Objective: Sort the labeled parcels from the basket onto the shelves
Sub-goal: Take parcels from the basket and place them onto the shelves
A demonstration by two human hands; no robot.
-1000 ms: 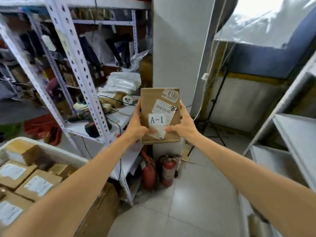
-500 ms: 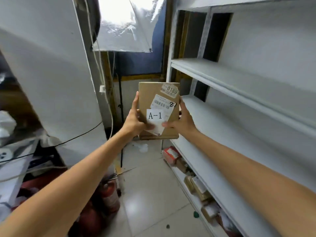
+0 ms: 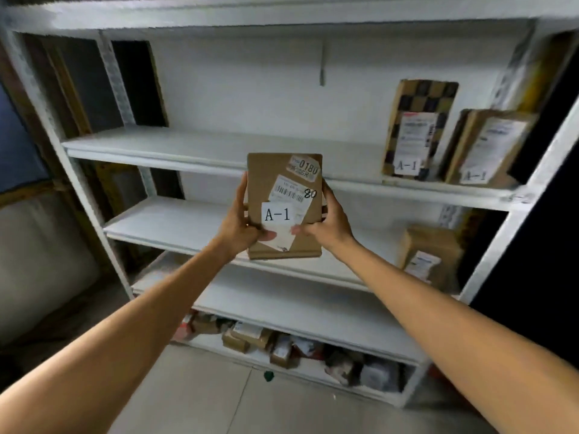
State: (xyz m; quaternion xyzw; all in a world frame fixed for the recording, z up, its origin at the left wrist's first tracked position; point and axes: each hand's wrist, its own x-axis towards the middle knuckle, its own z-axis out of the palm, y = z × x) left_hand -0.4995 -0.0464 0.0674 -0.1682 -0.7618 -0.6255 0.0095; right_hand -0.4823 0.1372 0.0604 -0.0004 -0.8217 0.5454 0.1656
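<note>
**A:** What stands before us?

**B:** The tall white metal shelving unit. Its upper white shelf board carries two upright parcels at the right end: a chequered cardboard parcel and, just beside it, a plain brown cardboard parcel. Both have A-1 tags.

**A:** And where is ours?

**B:** We hold the flat brown cardboard parcel upright in the air in front of the shelves, between the upper board and the one below, touching neither.

**A:** How do we judge it will handle?

**B:** Probably light, since we carry it at arm's length without sag. The card looks stiff and the edges square, so it should stand on its bottom edge like the others. It doesn't look slippery. Whether the contents are fragile, we cannot tell.

**A:** Where do we grip?

**B:** By the two long side edges, low down. Our left hand and right hand each clasp one side, fingers curled round behind and thumbs pressed on the front.

**A:** Anything to spare?

**B:** The white paper A-1 label. Our thumbs sit on the loose sticker under it, which could peel, so we would press on bare card instead.
</note>
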